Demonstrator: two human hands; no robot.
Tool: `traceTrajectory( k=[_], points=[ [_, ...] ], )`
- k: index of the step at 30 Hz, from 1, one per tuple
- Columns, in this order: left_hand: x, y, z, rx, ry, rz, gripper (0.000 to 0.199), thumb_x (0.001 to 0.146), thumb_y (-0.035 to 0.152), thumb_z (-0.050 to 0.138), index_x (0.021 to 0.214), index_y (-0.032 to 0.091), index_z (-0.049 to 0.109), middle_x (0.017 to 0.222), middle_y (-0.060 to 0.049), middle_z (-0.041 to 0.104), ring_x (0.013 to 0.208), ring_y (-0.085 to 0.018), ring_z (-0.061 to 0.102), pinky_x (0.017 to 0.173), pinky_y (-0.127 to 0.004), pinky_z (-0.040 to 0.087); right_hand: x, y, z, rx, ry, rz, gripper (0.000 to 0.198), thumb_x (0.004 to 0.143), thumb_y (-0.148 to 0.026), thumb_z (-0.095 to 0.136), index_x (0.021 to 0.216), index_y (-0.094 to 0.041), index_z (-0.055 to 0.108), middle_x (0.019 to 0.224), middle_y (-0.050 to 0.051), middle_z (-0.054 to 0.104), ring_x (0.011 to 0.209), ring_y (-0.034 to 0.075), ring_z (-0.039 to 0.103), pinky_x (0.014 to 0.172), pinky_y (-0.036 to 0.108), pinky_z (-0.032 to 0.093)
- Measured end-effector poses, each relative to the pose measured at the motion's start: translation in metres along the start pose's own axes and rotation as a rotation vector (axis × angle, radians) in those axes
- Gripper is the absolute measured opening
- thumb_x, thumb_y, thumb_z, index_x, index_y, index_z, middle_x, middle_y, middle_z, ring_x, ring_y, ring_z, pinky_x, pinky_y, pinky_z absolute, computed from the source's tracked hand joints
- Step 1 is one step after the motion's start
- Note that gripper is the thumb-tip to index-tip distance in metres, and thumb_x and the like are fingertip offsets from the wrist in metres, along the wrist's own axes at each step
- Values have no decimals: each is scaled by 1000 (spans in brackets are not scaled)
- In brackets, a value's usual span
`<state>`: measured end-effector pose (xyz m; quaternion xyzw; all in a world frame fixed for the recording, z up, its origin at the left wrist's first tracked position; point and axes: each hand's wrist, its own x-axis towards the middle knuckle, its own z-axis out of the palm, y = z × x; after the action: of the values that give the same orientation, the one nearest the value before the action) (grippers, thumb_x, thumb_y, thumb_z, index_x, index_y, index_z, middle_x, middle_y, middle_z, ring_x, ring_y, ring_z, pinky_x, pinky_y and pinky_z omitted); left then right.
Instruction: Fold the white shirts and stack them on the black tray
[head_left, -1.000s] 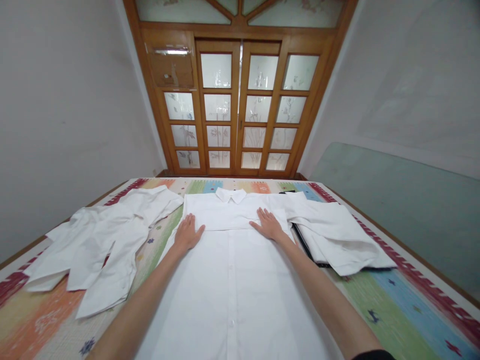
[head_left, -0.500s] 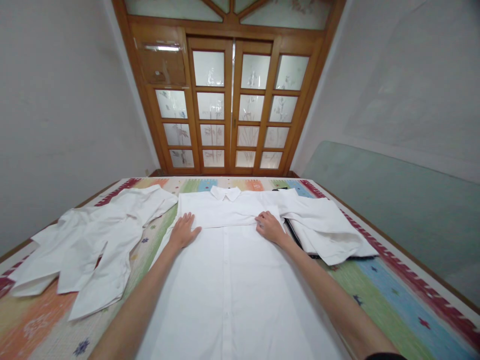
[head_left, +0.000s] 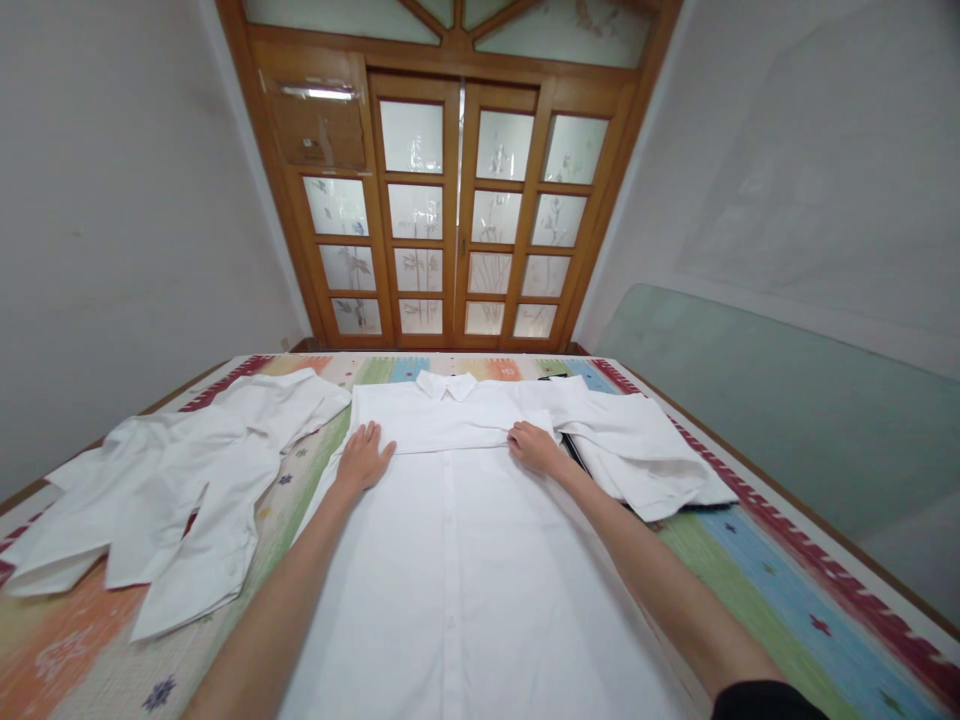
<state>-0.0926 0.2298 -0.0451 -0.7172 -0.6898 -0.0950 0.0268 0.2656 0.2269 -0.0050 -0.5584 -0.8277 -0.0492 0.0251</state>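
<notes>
my left hand [head_left: 364, 458] lies flat, my right hand [head_left: 534, 447] curls, grip unclear; tugging could crease the shirt [head_left: 450, 530] beneath both.

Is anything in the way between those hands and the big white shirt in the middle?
Nothing visible is: the left hand rests open on the white shirt, and the right hand, curled, touches it too.
</notes>
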Motion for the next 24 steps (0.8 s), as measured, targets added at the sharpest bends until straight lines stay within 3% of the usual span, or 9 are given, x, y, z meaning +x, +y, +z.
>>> traceTrajectory(
  k=[4,8,11,18,24],
  points=[
    [0,1,0,4,0,4,63,94,45,30,142,5,39,150,-16,36,141,-29,27,115,-42,25,-7,-3,1,-14,14,55,32,95,-19,36,97,-14,68,107,13,65,104,22,56,89,29,41],
    [-2,2,0,6,11,10,63,94,45,30,141,4,39,150,-17,36,141,-29,27,115,-41,24,-10,-19,10,41,41,67,38,98,-27,31,115,-14,63,126,12,60,119,22,51,101,31,37],
    [-2,2,1,2,27,11,62,93,44,31,141,6,39,149,-16,36,141,-29,27,115,-42,25,-4,-38,19,87,55,44,43,99,-30,29,129,-10,53,139,13,50,131,20,42,110,31,29],
    [-3,2,-2,7,14,13,62,94,44,31,141,4,40,149,-17,37,141,-29,27,115,-41,25,19,-79,30,144,44,-57,54,99,-36,27,136,-1,43,147,20,39,140,23,30,115,36,23],
    [-3,2,-4,10,-7,13,63,94,45,29,141,5,39,150,-16,35,142,-28,26,114,-42,25,12,-76,35,165,85,-122,54,99,-35,25,140,-3,40,149,17,35,141,23,28,115,38,23]
  ],
)
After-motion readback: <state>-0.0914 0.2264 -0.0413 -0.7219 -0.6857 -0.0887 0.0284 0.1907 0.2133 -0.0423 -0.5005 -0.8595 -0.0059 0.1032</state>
